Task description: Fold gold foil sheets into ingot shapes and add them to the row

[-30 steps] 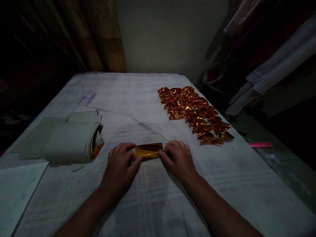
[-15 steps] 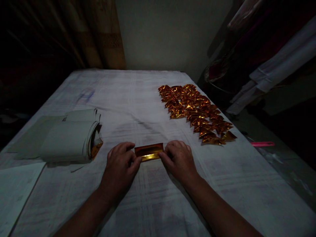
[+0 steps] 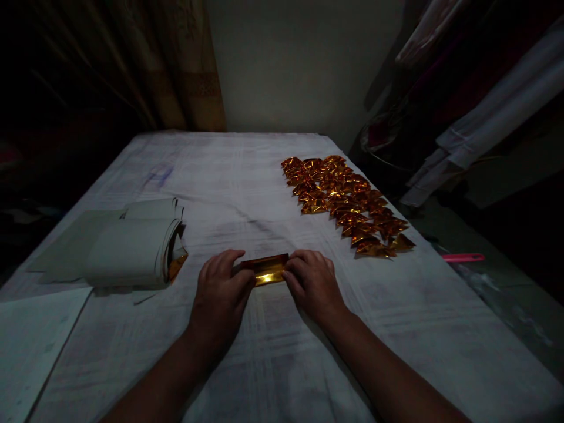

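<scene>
Between my hands, low over the tabletop, is a folded strip of shiny gold foil paper (image 3: 268, 270). My left hand (image 3: 221, 285) grips its left end, thumb at the front edge and fingers curled behind. At the right end, my right hand (image 3: 314, 282) pinches the strip between thumb and bent fingers. The strip has a darker back half and a bright front half with a lengthwise crease. Several folded gold foil pieces (image 3: 339, 200) lie in overlapping rows to the right, beyond my right hand.
A folded-over stack of pale paper sheets (image 3: 127, 249) lies on the left, gold showing inside its fold. Nearer me is a white sheet (image 3: 39, 329). A pale checked cloth (image 3: 229, 176) covers the table. Clothes (image 3: 493, 117) hang at right, above a pink handle (image 3: 462, 257).
The left fingers and thumb have shifted slightly on the foil strip's left end, covering more of it. The right hand keeps its pinch. The whole view has moved a little.
</scene>
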A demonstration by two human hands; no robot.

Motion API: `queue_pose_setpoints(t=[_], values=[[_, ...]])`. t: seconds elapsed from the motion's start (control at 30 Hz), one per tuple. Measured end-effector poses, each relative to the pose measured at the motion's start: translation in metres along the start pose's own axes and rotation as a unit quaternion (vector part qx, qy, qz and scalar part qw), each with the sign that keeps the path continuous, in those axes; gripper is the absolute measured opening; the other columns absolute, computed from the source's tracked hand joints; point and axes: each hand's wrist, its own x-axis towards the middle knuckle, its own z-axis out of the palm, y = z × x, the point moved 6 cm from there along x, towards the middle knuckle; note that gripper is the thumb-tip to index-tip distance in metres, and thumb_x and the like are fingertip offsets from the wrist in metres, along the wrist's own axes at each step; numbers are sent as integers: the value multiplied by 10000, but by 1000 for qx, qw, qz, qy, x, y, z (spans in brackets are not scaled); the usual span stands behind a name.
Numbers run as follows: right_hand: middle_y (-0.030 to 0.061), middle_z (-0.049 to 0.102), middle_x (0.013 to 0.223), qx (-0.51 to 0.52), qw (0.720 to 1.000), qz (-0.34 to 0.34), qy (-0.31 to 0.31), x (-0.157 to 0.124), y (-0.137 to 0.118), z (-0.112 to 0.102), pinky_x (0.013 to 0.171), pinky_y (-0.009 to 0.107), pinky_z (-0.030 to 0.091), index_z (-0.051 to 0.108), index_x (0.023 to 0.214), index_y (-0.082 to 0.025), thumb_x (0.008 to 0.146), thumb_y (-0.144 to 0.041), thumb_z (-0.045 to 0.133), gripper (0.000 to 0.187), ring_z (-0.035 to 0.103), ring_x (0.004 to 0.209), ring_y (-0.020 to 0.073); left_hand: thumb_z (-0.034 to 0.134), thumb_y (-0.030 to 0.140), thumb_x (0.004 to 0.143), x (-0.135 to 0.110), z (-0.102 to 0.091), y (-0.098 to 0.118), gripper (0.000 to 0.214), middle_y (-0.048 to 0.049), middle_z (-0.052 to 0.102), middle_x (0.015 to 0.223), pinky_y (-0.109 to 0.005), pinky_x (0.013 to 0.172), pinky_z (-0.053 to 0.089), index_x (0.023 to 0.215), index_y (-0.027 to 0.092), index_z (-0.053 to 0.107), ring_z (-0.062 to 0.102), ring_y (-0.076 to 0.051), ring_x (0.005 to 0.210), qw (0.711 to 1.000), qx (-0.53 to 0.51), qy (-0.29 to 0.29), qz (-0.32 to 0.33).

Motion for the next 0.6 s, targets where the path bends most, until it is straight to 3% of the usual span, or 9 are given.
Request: queue_pose_setpoints(t=[0.1,0.17,0.33,0.6], values=[[42,679,1022,-2,1000,5,-3,1,-1,0,858,395,366,654,881,-242,906,-169,655,77,571,992,242,597,192,948,-2,-3,21,147,-66,662,1188,-484,967,415,1019,281,689,564,-278,1084,996,38,-17,81],[42,678,1018,-4,1000,6,-4,1,-2,0,855,395,367,650,877,-238,902,-166,663,77,571,987,240,581,196,956,-4,-1,31,202,-69,683,1099,-448,913,426,1121,256,681,567,-263,1002,993,39,-41,101],[46,676,1024,-8,1000,6,-3,1,-2,0,864,396,367,646,877,-237,910,-168,655,76,569,1002,240,555,302,965,-7,8,37,310,-83,647,1073,-447,881,420,1252,237,654,539,-267,961,991,8,-91,101],[52,680,1034,-4,1000,7,-6,1,0,1,858,400,370,642,873,-245,912,-183,650,73,571,1000,245,575,295,953,-10,5,27,343,-82,632,1115,-477,940,367,1285,283,659,533,-293,1032,992,31,-85,84]])
